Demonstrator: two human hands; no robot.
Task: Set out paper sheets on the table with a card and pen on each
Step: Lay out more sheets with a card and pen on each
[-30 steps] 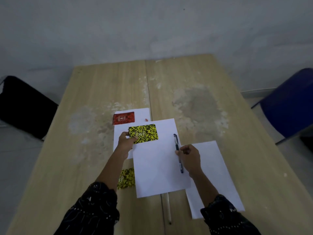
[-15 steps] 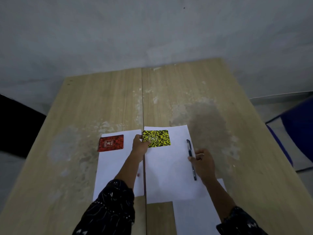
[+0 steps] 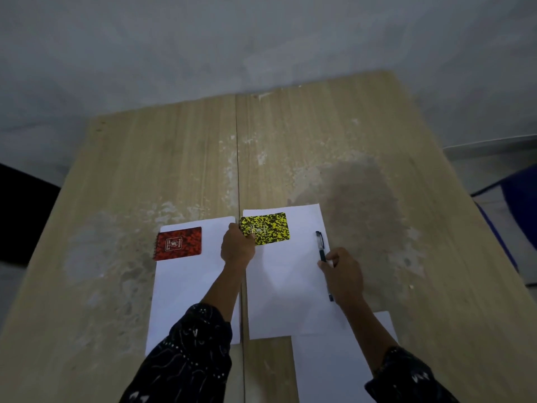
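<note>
- The left hand [image 3: 237,247], just left of the frame's centre, has its fingers curled and pinches the left edge of a yellow-and-black speckled rectangular card [image 3: 268,228], probably to square it on its sheet.
- The right hand [image 3: 344,274], right of centre, pinches the barrel of a slim dark pen [image 3: 320,245] with curled fingertips. The pen lies lengthwise along the sheet's right edge, its lower end showing below the hand.
- Both card and pen rest on the middle white paper sheet [image 3: 284,286]: card in its upper left corner, pen on the right margin, likely leaving the writing space free.
- Just beside it on the left, apart by a narrow gap, lies a second white paper sheet [image 3: 189,286] with a red-and-black speckled card [image 3: 178,243] at its upper left corner. No pen shows on it, so this set seems unfinished.
- A third white paper sheet [image 3: 328,367] sits at the lower right, partly under the middle one, with no card or pen visible on it.
- Everything lies on a pale, worn wooden table [image 3: 319,135]; a blue chair [image 3: 520,205] shows at the right edge.
</note>
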